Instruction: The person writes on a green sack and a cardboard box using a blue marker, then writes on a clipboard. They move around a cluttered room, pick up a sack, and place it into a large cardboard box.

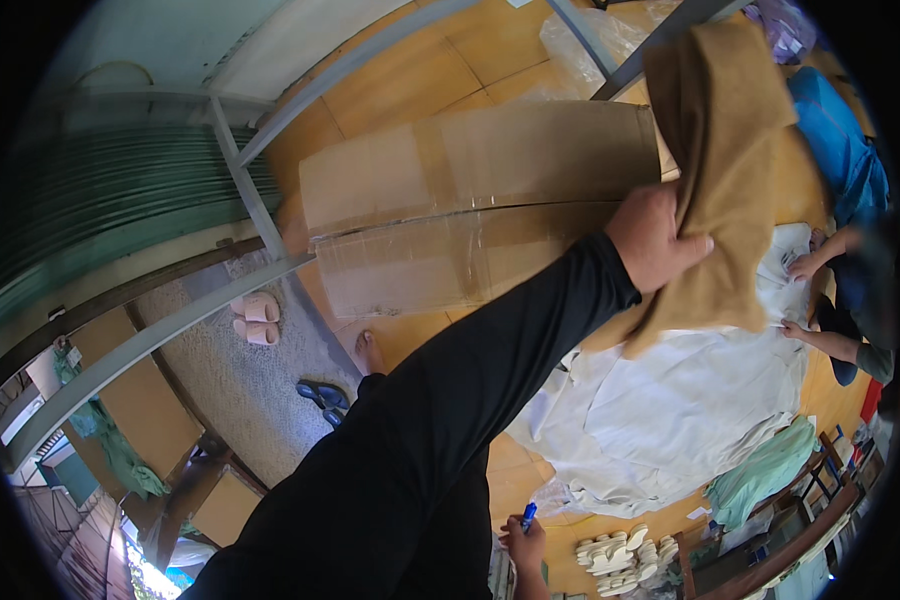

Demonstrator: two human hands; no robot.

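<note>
My left hand (662, 240), at the end of a black-sleeved arm, grips the edge of a brown suede-like sheet (720, 170). The sheet hangs in folds, blurred at its top, partly over a large taped cardboard box (390, 170). Below it spreads a pile of white, uneven-edged sheets (660, 410), cloth or leather, I cannot tell which. Near the lower edge, my right hand (526, 548) is closed around a blue marker pen (529, 513). At the right, another person's hands (798, 300) touch the edge of the white pile.
Grey metal rails (160, 340) cross the left side and top. Pink slippers (257, 318) and dark shoes (323, 396) lie on a grey mat. Green cloth (765, 470), stacked cream-coloured pieces (625, 560) and a blue bag (838, 145) surround the white pile. A bare foot (369, 352) stands by the box.
</note>
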